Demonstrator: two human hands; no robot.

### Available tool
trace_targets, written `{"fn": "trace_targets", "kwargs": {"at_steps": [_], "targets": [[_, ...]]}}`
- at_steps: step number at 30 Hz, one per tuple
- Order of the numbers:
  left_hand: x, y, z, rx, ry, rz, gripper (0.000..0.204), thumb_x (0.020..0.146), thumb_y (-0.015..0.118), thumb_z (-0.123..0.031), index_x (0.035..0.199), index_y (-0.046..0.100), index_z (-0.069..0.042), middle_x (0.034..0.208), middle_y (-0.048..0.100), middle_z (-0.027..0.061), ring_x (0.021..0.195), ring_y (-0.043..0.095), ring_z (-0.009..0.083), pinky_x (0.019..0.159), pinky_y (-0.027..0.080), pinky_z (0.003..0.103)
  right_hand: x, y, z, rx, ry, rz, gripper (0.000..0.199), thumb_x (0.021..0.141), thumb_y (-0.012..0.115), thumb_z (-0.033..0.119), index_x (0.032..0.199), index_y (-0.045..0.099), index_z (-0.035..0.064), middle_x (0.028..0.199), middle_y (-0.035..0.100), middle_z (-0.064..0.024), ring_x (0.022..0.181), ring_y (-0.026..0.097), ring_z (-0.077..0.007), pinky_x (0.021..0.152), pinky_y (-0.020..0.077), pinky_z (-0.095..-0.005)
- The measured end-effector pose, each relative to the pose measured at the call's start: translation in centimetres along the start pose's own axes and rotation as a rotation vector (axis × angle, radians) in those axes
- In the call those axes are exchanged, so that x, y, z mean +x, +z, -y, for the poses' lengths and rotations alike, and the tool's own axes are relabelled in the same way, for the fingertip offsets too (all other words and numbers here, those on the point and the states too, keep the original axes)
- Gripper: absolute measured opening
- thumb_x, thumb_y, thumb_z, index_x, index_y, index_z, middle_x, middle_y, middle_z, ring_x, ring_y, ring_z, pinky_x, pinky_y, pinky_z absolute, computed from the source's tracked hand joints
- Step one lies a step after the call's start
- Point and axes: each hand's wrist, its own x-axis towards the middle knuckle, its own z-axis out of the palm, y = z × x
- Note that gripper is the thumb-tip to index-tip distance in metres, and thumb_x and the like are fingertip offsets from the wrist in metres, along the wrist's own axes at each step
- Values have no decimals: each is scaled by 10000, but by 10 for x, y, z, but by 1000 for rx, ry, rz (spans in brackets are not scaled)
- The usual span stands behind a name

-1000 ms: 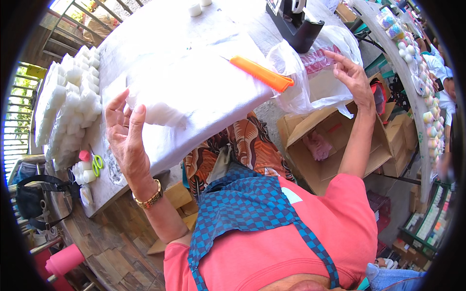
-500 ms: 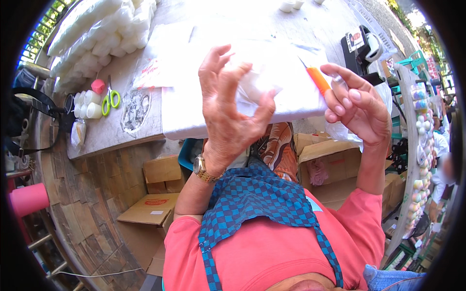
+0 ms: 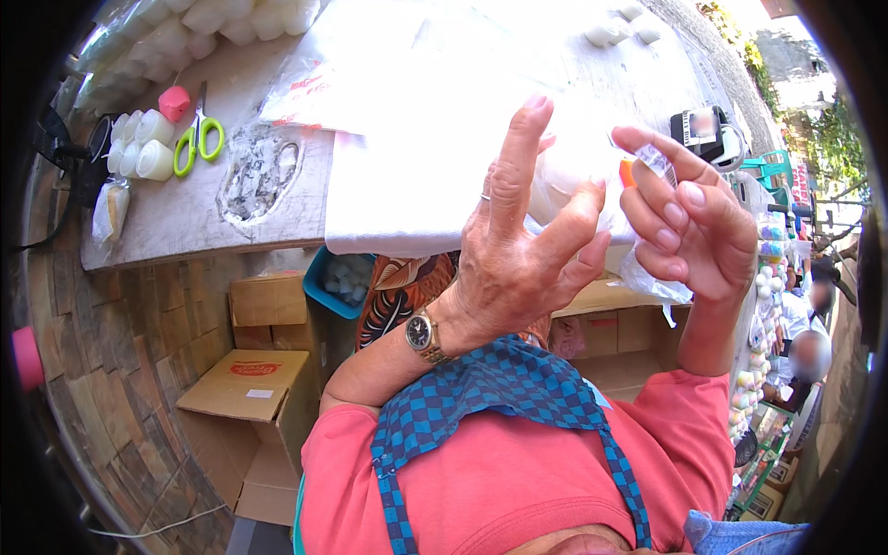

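My left hand, with a wristwatch at its wrist, is raised over the near edge of the table. Its fingers curve around a whitish, rounded thing; glare washes out its outline. Facing it, my right hand has its fingers curled and a small printed label at the index finger. Behind those fingers shows an orange handle, mostly hidden; whether the hand touches it I cannot tell. Under both hands lies a white cloth, very bright in the sun.
To the left on the table are green-handled scissors, white cups, a pink lump and bagged white pieces. A black tape dispenser stands at right. Below are a blue bin and cardboard boxes.
My left hand has moved right and down, closer to my right hand, carrying the whitish thing. The label now shows plainly at the right index finger. The whole view has shifted and turned.
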Motion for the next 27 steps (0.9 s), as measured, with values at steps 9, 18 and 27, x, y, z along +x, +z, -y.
{"fn": "trace_targets", "kwargs": {"at_steps": [9,18,27], "targets": [[0,0,-4,52,-3,44,454,698,797,-108,1110,622,-33,1446,383,332,1270,486,457,969,489,507,-19,-1,-17,-18,-28,-84,625,928,574,119,1434,319,-142,768,507,-53,692,510,-134,485,477,-241],[3,1,-5,109,-5,37,473,693,797,-110,1116,596,-42,1298,559,239,1146,559,398,948,457,466,-30,-4,-34,50,-37,-157,613,906,607,112,1433,374,-96,773,508,-45,694,522,-132,532,473,-263],[5,-1,-5,41,-62,40,505,695,788,-62,1145,558,-43,1300,558,239,1174,545,374,961,464,440,-36,10,-61,-153,-295,-308,677,887,660,45,1461,307,-29,758,516,-26,679,539,-113,642,467,-259]]}}
